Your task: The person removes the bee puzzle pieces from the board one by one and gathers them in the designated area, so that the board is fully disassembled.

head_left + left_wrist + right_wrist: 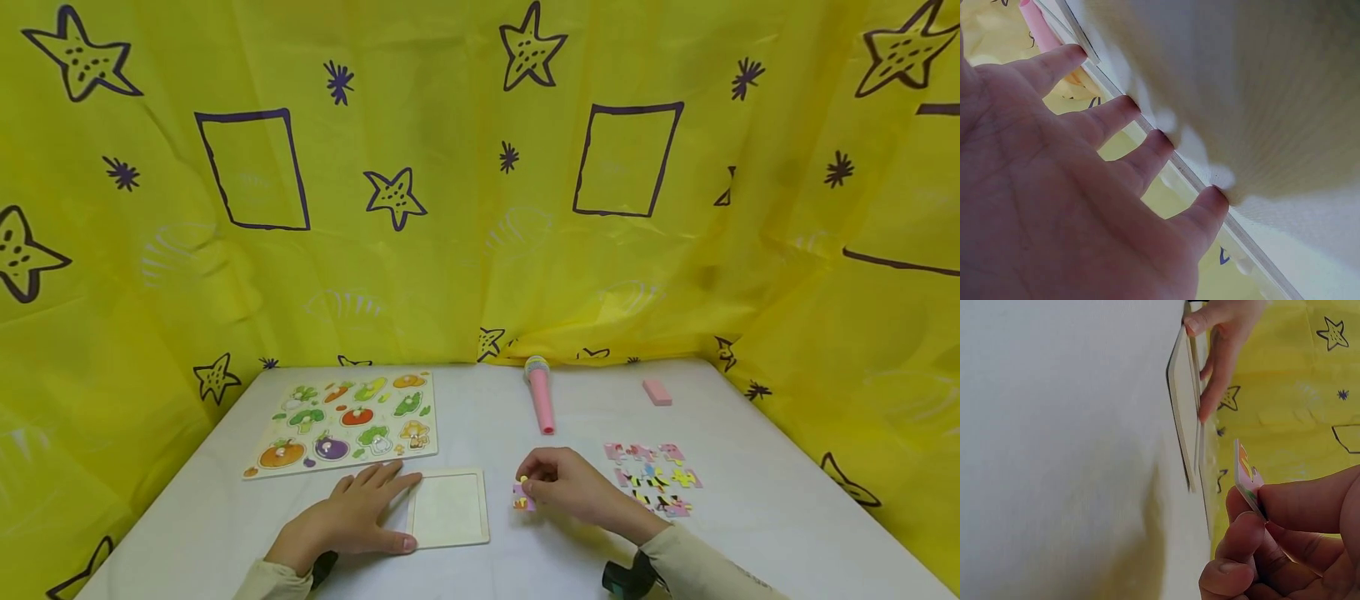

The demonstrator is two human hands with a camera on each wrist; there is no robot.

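My right hand (573, 492) pinches a small pink puzzle piece (522, 495) between thumb and fingers, just right of a wooden frame tray (450, 510). The right wrist view shows the piece (1248, 478) held up off the table, an orange and yellow print on its face. My left hand (352, 517) lies with fingers spread at the tray's left side, the thumb at its lower left corner and the index finger near its upper left corner. In the left wrist view the fingertips (1213, 199) touch down along a board's edge.
Several loose puzzle pieces (651, 477) lie in rows at the right. Behind the tray are a vegetable puzzle board (300, 450), a pink toy microphone (542, 400) and a pink block (657, 392). A yellow curtain (450, 275) surrounds the white table (555, 575).
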